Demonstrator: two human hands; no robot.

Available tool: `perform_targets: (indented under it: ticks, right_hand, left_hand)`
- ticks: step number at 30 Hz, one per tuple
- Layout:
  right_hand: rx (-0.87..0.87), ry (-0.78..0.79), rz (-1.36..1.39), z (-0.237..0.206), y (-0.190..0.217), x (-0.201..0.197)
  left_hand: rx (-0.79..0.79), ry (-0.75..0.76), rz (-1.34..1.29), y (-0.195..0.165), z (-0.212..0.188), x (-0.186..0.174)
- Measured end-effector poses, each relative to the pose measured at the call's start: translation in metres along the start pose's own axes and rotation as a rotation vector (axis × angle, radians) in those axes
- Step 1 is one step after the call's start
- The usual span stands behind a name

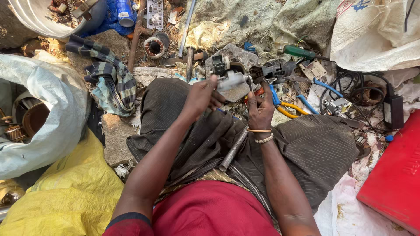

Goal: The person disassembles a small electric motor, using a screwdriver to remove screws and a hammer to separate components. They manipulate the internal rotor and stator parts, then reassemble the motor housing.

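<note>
Left hand (pixel 202 97) is closed on the grey end of a small motor assembly (pixel 245 75); right hand (pixel 260 110) grips it from below. Long axis runs 9-to-3 o'clock, dark end toward 3, above the lap. Metal rod (pixel 233 150) lies at 6.

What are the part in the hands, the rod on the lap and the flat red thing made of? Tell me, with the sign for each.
Part in the hands: looks like bare cast metal, pale grey and dull, with dark plastic bits.
Rod: steel by the look, grey with a soft sheen.
Flat red thing: smooth and evenly red; painted metal or plastic, cannot tell which.
</note>
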State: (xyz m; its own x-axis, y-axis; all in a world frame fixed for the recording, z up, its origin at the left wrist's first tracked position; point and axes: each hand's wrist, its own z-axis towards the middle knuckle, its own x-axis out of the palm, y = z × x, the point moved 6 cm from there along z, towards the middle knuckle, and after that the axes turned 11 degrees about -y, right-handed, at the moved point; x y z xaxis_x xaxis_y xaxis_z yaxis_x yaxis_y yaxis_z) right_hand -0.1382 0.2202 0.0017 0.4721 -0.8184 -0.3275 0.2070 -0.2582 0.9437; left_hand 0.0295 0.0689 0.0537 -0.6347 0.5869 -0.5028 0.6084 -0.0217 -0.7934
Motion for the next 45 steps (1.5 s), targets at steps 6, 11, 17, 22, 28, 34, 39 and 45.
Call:
perform_targets:
  ticks: [6,11,17,22,28,34,39,45]
  right_hand:
    - [-0.629,-0.284,-0.607,0.000,0.004,-0.010]
    - [-0.085,-0.025,-0.035,0.005,-0.008,-0.004]
    - [-0.077,-0.013,0.072,0.004,0.019,-0.009]
    - [-0.246,-0.044,-0.025,0.003,0.028,-0.009]
    - [-0.087,-0.038,0.029,0.002,0.018,-0.007]
    - [-0.081,0.028,0.032,0.001,0.012,-0.002]
    - [-0.195,-0.004,0.012,-0.001,0.016,-0.001]
    - [-0.121,0.029,0.041,0.001,0.003,0.006]
  left_hand:
    - [0.837,-0.510,0.315,-0.045,-0.025,-0.020]
    - [-0.191,0.105,-0.064,0.009,0.003,0.009]
    - [1.065,-0.515,0.539,-0.045,-0.022,-0.009]
    - [0.018,-0.096,0.198,-0.009,0.004,-0.014]
    - [0.750,-0.331,0.280,-0.074,-0.021,-0.029]
    - [0.558,-0.508,0.532,-0.055,-0.007,-0.032]
    - [0.532,-0.469,0.141,-0.032,0.010,-0.027]
    - [-0.105,-0.206,-0.063,0.026,0.035,0.004]
